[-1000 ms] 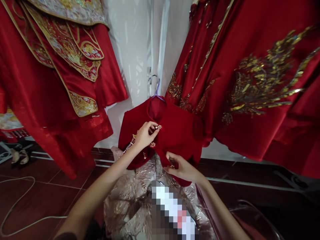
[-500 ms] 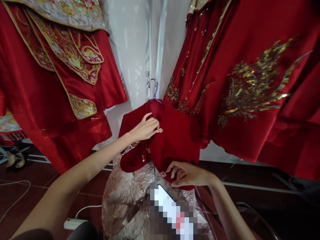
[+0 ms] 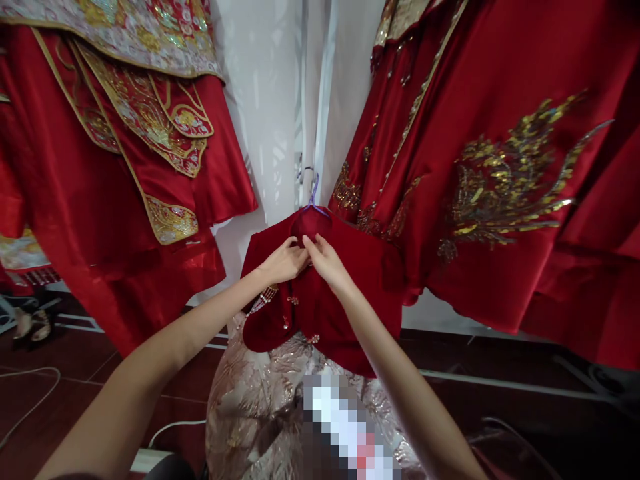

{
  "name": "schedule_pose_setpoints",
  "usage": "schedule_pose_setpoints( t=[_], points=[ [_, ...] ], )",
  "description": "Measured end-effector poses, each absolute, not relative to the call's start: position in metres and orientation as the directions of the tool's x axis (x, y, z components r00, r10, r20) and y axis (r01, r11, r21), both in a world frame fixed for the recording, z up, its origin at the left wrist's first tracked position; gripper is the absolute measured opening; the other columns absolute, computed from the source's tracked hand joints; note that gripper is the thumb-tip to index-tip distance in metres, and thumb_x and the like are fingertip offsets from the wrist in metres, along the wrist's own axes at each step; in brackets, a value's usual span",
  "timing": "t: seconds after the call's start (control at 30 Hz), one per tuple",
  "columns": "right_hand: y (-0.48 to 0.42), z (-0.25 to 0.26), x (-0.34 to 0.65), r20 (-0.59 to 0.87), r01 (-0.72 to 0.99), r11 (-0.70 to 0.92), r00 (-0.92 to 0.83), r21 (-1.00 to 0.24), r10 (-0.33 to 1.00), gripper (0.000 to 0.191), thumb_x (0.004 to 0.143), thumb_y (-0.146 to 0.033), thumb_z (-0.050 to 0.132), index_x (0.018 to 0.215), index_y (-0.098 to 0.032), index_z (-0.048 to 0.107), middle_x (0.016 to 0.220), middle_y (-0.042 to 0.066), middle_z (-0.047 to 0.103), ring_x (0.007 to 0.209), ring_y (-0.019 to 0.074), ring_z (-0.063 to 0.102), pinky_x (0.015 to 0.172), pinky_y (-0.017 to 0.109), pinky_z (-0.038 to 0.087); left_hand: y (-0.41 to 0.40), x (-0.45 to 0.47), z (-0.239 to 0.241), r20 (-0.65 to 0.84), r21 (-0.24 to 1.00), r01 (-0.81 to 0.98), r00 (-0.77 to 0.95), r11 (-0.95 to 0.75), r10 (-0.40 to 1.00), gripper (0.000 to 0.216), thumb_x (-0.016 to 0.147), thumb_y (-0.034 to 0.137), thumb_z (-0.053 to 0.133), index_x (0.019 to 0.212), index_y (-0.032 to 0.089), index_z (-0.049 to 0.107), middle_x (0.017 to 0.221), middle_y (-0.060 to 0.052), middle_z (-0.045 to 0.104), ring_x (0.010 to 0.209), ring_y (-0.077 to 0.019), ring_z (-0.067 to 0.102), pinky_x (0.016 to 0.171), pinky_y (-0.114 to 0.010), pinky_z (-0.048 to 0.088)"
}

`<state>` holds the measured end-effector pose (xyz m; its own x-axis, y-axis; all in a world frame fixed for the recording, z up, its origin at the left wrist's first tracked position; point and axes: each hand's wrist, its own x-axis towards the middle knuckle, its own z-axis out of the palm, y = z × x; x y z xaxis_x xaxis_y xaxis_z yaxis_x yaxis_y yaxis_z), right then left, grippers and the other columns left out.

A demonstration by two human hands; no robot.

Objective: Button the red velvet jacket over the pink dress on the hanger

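Observation:
A short red jacket [image 3: 373, 287] hangs on a purple hanger [image 3: 313, 198], its front partly apart at the lower edge. At the neck opening my left hand [image 3: 286, 261] is closed, its fingers pinching the jacket's front edge. My right hand [image 3: 324, 261] meets it there, thumb and fingers closed at the same edge. The jewelled fastener at this spot is hidden behind my fingers. Lower on the front show other jewelled fasteners, one [image 3: 293, 301] at the left edge and a flower-shaped one [image 3: 314, 339] near the hem.
Pale shiny brocade fabric [image 3: 240, 400] spreads below the jacket, with a blurred-out phone-like object [image 3: 345, 427] on it. Embroidered red garments hang at left [image 3: 165, 147] and right [image 3: 500, 280]. White rack bars [image 3: 323, 100] stand behind. A white cable [image 3: 175, 423] and shoes [image 3: 33, 325] are on the floor.
My right hand has moved from the jacket's lower hem up to the neck opening, beside my left hand. The left hand stays near the collar, now slightly further left.

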<state>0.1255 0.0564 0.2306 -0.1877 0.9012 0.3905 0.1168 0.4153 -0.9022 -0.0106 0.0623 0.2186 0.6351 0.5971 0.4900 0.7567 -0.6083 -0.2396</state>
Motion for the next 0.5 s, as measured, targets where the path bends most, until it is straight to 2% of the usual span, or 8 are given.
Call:
schedule_pose_setpoints(
  t=[0.1,0.13,0.2,0.3,0.37,0.43,0.5],
  points=[
    [0.057,0.221,0.107,0.424,0.366,0.356,0.125,-0.86,0.897,0.101,0.07,-0.063,0.056,0.137,0.002,0.019,0.14,0.032,0.023,0.132,0.0442,0.016,0.103,0.062,0.016,0.058,-0.019,0.217,0.626,-0.222,0.877,0.464,-0.427,0.627,0.033,0.084,0.013,0.032,0.109,0.011,0.053,0.096,-0.015,0.061,0.096,-0.0269,0.056,0.1,-0.05,0.025],
    [0.055,0.216,0.106,0.467,0.446,0.346,0.195,-0.825,0.863,0.104,0.069,-0.064,0.056,0.137,0.004,0.016,0.139,0.035,0.019,0.131,0.0479,0.013,0.101,0.065,0.013,0.055,-0.02,0.216,0.687,-0.194,0.914,0.386,-0.356,0.616,0.038,0.084,0.01,0.031,0.117,0.01,0.048,0.107,-0.018,0.057,0.102,-0.0287,0.053,0.099,-0.051,0.025],
    [0.051,0.205,0.112,0.548,0.563,0.342,0.246,-0.752,0.799,0.1,0.074,-0.063,0.05,0.136,0.007,0.016,0.135,0.039,0.021,0.128,0.051,0.017,0.097,0.068,0.014,0.051,-0.022,0.215,0.788,-0.106,0.967,0.223,-0.231,0.573,0.049,0.081,0.008,0.034,0.13,0.011,0.036,0.128,-0.021,0.044,0.115,-0.0323,0.045,0.099,-0.053,0.023],
    [0.052,0.189,0.135,0.61,0.662,0.335,0.235,-0.671,0.757,0.085,0.081,-0.06,0.041,0.134,0.005,0.024,0.126,0.038,0.035,0.122,0.0484,0.03,0.095,0.064,0.022,0.049,-0.023,0.211,0.849,0.066,0.991,0.004,-0.113,0.528,0.07,0.071,0.012,0.052,0.135,0.008,0.024,0.139,-0.025,0.028,0.125,-0.0393,0.032,0.101,-0.06,0.016],
    [0.057,0.182,0.155,0.654,0.717,0.335,0.219,-0.611,0.724,0.077,0.084,-0.057,0.038,0.131,0.003,0.03,0.122,0.035,0.041,0.119,0.0442,0.037,0.096,0.058,0.028,0.053,-0.027,0.208,0.83,0.133,0.986,-0.057,-0.097,0.555,0.082,0.062,0.013,0.061,0.134,0.006,0.022,0.14,-0.028,0.022,0.129,-0.043,0.024,0.101,-0.064,0.011],
    [0.066,0.18,0.178,0.71,0.768,0.354,0.179,-0.533,0.681,0.068,0.087,-0.054,0.033,0.125,0.002,0.038,0.118,0.032,0.047,0.115,0.0394,0.044,0.094,0.052,0.033,0.06,-0.036,0.205,0.78,0.166,0.979,-0.059,-0.115,0.624,0.086,0.057,0.01,0.063,0.133,0.01,0.023,0.141,-0.026,0.019,0.131,-0.0429,0.021,0.101,-0.066,0.01],
    [0.075,0.183,0.201,0.767,0.819,0.381,0.108,-0.43,0.632,0.059,0.089,-0.05,0.03,0.118,-0.001,0.045,0.111,0.029,0.054,0.107,0.0356,0.051,0.09,0.047,0.038,0.07,-0.051,0.206,0.7,0.252,0.96,-0.092,-0.124,0.708,0.086,0.056,0.008,0.063,0.132,0.015,0.023,0.141,-0.022,0.02,0.13,-0.0387,0.026,0.102,-0.062,0.018]
  ],
)
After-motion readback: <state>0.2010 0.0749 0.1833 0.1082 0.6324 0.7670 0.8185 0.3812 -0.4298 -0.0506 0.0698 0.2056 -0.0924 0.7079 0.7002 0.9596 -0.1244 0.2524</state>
